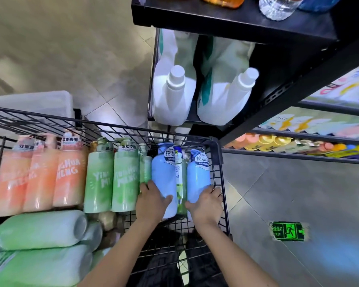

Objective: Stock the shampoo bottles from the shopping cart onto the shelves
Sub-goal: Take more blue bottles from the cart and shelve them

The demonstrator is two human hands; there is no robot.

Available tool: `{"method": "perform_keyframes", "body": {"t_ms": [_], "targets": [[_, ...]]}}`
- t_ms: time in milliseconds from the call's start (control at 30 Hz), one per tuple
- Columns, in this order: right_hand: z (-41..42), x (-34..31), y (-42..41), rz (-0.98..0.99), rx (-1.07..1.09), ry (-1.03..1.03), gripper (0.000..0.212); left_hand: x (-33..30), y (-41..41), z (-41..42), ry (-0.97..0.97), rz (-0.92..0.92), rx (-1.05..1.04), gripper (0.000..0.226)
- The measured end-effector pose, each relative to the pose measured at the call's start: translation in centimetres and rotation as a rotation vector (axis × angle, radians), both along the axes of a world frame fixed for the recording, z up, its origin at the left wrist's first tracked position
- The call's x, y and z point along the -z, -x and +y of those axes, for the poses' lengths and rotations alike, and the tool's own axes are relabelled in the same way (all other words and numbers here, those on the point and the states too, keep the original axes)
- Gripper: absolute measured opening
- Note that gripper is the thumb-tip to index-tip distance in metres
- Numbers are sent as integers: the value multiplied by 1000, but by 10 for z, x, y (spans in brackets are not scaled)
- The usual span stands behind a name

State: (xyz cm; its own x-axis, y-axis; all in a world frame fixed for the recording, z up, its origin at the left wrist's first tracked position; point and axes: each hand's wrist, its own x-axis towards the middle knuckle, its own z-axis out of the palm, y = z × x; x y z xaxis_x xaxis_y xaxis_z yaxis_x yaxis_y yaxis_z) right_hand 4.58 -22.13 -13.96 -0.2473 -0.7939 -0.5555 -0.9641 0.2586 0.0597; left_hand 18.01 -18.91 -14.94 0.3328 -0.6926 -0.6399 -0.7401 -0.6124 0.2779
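Observation:
Shampoo bottles stand in a row inside the black wire shopping cart (218, 146): three orange bottles (39, 175) at the left, green bottles (112, 179) in the middle and two blue bottles at the right. My left hand (151, 200) grips the left blue bottle (163, 175) near its base. My right hand (206, 203) grips the right blue bottle (198, 177) low down. A slim green-and-white bottle (180, 179) stands between the two blue ones.
Pale green refill packs (39, 233) lie in the cart's near left corner. Black shelves (236, 23) rise ahead at the right with two white jugs (174, 94) on a lower level. More shelves with coloured bottles (278, 141) run at the right. Tiled floor with a green exit sign (287, 232).

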Motion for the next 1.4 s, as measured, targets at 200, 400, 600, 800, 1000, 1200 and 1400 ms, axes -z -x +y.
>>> {"method": "perform_keyframes", "body": {"t_ms": [200, 400, 600, 800, 1000, 1200, 1400], "targets": [[-7, -20, 15, -279, 226, -152, 63, -2, -2, 1, 11, 52, -27, 69], [-3, -56, 49, -888, 902, -424, 38, -4, 4, -5, -20, 37, -89, 79], [26, -66, 77, -1216, 1081, -493, 36, -8, 23, -24, -149, -132, -83, 96], [37, -68, 81, -1323, 1075, -418, 46, -11, -1, -20, -125, 265, -270, 96], [45, -75, 101, -1336, 1002, -355, 72, -56, -2, 24, -121, 811, -512, 85], [63, -98, 136, -1399, 882, -287, 75, -97, 19, 39, -37, 983, -406, 69], [67, -142, 190, -1469, 839, -199, 71, -149, 75, 22, 89, 1058, -207, 79]]}}
